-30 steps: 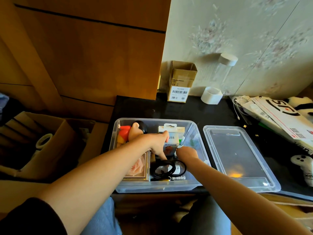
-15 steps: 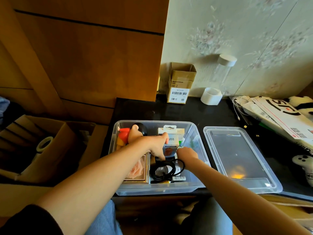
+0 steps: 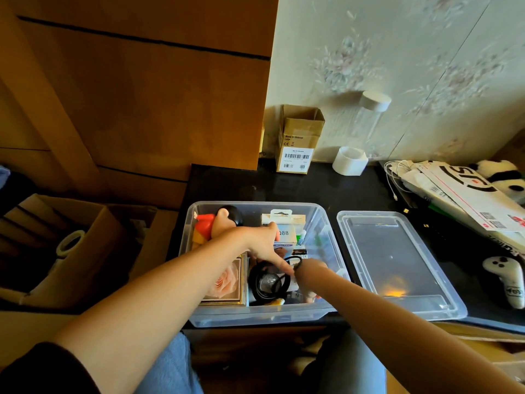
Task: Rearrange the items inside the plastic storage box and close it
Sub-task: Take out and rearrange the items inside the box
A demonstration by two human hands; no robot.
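The clear plastic storage box (image 3: 255, 318) stands open at the black table's front edge, and its clear lid (image 3: 395, 263) lies flat just to its right. Inside are a red and orange toy figure (image 3: 211, 224), a framed pink rose picture (image 3: 227, 282), a white mini fan package (image 3: 285, 233) and a coiled black cable (image 3: 268, 282). My left hand (image 3: 262, 245) reaches into the box, thumb against the fan package, straight fingers touching the cable's raised loop. My right hand (image 3: 311, 273) is curled low in the near right corner and holds that loop.
A small cardboard box (image 3: 298, 140), a white tape roll (image 3: 350, 161) and a clear bottle (image 3: 369, 115) stand by the wall. Papers (image 3: 466, 194), a panda plush (image 3: 502, 177) and a white controller (image 3: 508, 277) lie at the right. A big open carton (image 3: 71, 241) sits left of the table.
My left fingers have stretched down from the fan package toward the cable. My right hand has dropped lower into the near right corner, and a loop of cable has lifted between the hands.
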